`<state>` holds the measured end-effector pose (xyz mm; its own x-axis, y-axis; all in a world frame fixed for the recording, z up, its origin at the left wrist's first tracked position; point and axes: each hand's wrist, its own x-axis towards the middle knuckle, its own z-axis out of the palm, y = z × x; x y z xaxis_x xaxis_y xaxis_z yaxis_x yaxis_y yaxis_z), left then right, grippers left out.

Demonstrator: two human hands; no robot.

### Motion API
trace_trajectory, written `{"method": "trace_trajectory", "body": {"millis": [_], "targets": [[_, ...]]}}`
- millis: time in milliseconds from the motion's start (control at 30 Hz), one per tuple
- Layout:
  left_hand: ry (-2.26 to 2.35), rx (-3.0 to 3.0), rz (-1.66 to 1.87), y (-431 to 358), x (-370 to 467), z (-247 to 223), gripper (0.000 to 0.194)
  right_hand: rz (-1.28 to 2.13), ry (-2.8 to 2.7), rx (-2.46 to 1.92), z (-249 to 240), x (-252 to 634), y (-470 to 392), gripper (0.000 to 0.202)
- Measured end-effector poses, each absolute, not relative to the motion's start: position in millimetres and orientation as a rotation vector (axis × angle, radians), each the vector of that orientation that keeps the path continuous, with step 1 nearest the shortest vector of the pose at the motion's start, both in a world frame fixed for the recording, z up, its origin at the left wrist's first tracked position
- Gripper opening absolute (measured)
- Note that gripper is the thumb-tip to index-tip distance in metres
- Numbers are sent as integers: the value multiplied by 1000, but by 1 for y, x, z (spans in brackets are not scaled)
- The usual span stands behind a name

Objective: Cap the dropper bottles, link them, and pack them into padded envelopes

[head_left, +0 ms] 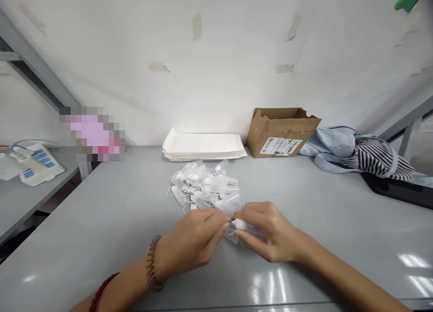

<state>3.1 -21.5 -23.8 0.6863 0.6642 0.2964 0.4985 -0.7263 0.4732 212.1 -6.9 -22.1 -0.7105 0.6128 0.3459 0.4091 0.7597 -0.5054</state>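
Note:
A small translucent plastic squeeze bottle (240, 224) with a white collar and a thin looped strap is held on its side. My right hand (270, 231) is closed around its body, with thumb and fingers near the collar. At its narrow end, the fingers of my left hand (198, 237) are pinched together on the tip; the fingertips hide what exactly they grip. Another clear piece (232, 236) shows just below the hands. Right behind them lies a loose pile of similar bottles (206, 185) with white tops and looped straps.
A stack of white padded envelopes (204, 145) lies against the wall behind the pile. To its right stands an open cardboard box (282, 134) with a label. Folded cloth (338, 143) and a black tray-like object (399, 190) are at far right. A blurred pink item (89, 131) is at left.

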Motion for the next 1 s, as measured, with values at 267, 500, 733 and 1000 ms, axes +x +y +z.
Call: {"method": "trace_trajectory", "body": {"millis": [267,500,733,1000], "targets": [[1205,2546,592,2,-20,-17,25,290,-2318,-825,-34,224,15,23],[1433,2509,463,5,-24,-14,24,269,-2327,-942,-45,224,23,26],[1650,2397,523,3,-30,-4,27,245,-2183,-967,-42,226,31,19],[1715,2316,725,6,-30,-6,22,87,-2408,-1010,-7,189,113,30]]}}
